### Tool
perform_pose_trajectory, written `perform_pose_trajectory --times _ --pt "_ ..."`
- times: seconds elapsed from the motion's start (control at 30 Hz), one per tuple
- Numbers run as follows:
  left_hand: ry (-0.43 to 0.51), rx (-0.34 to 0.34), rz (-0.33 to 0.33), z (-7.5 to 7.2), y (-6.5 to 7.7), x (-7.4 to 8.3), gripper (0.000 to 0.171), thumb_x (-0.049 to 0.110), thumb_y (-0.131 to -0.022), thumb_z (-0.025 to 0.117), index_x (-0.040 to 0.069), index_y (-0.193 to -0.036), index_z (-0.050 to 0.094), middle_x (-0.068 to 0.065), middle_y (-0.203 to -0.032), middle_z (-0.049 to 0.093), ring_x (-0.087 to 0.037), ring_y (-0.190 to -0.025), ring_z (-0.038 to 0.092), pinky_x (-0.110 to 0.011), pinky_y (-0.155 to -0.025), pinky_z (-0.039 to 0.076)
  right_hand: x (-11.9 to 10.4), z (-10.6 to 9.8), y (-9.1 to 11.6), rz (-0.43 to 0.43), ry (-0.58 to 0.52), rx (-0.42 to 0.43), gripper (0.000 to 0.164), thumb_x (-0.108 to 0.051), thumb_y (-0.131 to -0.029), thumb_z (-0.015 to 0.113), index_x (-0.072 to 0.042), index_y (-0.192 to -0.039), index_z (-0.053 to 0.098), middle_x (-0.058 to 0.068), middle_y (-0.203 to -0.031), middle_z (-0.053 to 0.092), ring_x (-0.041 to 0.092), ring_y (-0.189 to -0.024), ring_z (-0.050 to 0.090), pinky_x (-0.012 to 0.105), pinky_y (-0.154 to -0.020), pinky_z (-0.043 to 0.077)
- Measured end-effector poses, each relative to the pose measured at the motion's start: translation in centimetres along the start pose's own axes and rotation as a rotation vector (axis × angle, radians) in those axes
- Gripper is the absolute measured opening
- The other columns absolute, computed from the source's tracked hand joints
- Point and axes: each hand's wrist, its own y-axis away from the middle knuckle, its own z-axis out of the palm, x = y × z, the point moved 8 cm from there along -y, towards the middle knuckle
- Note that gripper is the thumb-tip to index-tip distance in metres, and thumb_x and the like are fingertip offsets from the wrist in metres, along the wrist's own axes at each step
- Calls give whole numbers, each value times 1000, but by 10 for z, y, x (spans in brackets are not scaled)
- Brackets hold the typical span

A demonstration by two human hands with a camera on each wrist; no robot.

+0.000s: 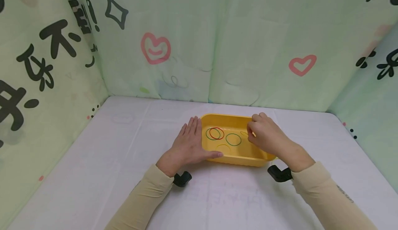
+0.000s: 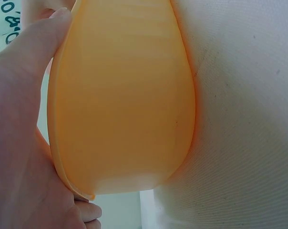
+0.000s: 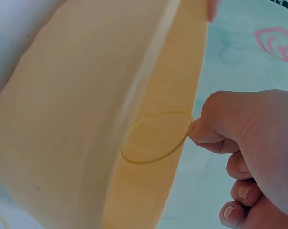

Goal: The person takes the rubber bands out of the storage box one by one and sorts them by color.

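A yellow plastic tray [image 1: 239,160] holds several thin rubber bands: a red band [image 1: 223,132] overlapping a green one [image 1: 206,136], another green band [image 1: 233,134], and a yellow one [image 1: 224,145] that barely stands out from the floor. My left hand [image 1: 189,144] rests against the tray's left end, fingers extended and thumb lying along the front rim. Over the right part of the tray, my right hand [image 1: 268,135] pinches a yellow rubber band [image 3: 151,163] between thumb and forefinger. That band hangs as a loop inside the tray in the right wrist view.
White cloth [image 1: 124,161] covers the table under the tray. Outside the tray's front right corner, a bit of yellow band [image 3: 0,218] shows on the cloth. Pale green printed curtains [image 1: 255,43] enclose the back and both sides.
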Motion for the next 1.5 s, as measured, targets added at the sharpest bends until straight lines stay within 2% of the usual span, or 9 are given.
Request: perform_pose_trajectory --times 0.27,0.77,1.0,1.17,1.5 --pt "8 2 2 0 0 0 133 89 -73 51 1 -158 -1 -15 -168 0 -27 -156 0 -44 -127 5 0 -12 5 -42 -18 57 10 2 -78 71 -3 -72 66 3 -70 48 21 -69 38 28 -62 32" --pt "2 1 10 -1 0 1 132 89 -74 51 1 -158 0 -16 -167 -1 -27 -156 0 -44 -127 6 13 -26 12 2 18 25 8 -1 -79 72 -3 -73 67 5 -71 50 23 -72 41 30 -62 35" --pt "8 -3 6 0 0 0 133 89 -73 51 1 -158 -1 -15 -168 -1 -27 -156 -1 -44 -127 6 24 -35 18 69 14 -5 6 -2 -80 73 -3 -76 68 6 -75 52 24 -78 43 32 -66 40" --pt "14 -4 6 0 -1 0 133 88 -74 51 1 -158 -1 -15 -168 -1 -26 -156 -1 -44 -127 5 32 -41 27 87 4 1 6 -2 -80 73 -5 -77 68 5 -76 51 24 -80 42 32 -66 41" --pt "10 4 13 1 -1 0 132 88 -74 50 0 -158 -1 -16 -167 0 -27 -156 0 -45 -127 6 46 -49 45 51 27 89 11 1 -75 73 -6 -72 65 3 -72 49 23 -76 41 32 -63 38"
